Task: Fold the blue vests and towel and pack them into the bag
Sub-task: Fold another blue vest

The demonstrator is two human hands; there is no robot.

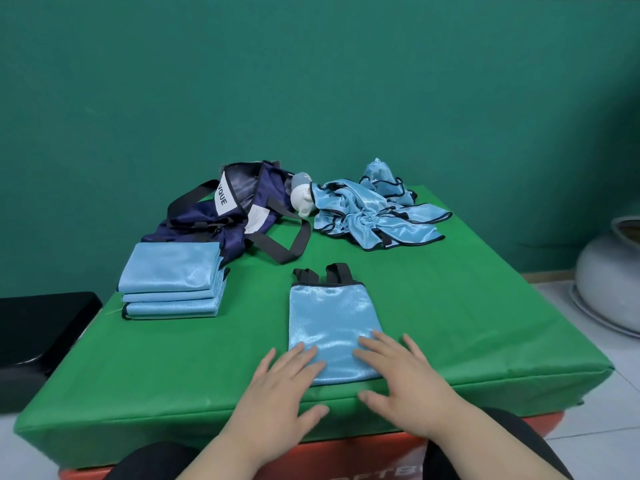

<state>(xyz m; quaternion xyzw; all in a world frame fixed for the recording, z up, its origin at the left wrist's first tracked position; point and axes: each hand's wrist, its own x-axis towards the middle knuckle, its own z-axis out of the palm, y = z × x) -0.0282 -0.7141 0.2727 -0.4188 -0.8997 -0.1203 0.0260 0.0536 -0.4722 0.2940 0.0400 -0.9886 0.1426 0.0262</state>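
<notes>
While both lie flat with fingers straight and spread, gripping nothing, the left hand (281,384) presses the vest's (332,317) near left corner and the right hand (405,377) its near right corner; thumbs sit on the green counter (450,306) just off the cloth. The vest is folded into a narrow strip at the counter's near edge, its black straps pointing away. Out to the left, a stack (173,282) of three folded blue pieces, neat and square; its far side lies against the navy bag (239,211), slumped, mouth open, black straps trailing over the counter. Far right, a crumpled pile (372,214) of black-trimmed blue vests; a white object (300,199) sits between bag and pile.
</notes>
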